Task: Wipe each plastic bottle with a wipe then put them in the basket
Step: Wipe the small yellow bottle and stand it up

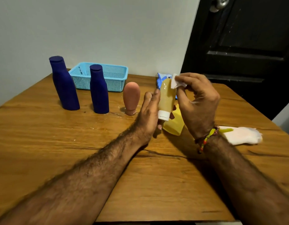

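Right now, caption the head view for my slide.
Left hand holds a yellow tube cap-down while right hand wipes it with a white wipe; basket empty.

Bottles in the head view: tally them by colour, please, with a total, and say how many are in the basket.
Dark blue: 2, standing
Pinkish brown: 1, standing cap down
Amber with white cap: 1, in the left hand
Yellow: 1, behind the hands
Total: 5
In the basket: 0

The scene is dimly and warmly lit. Soft shadows are cast on the wooden table (59,143) beneath the forearms. Straight lines are bent near the edges; slight blur is seen throughout.
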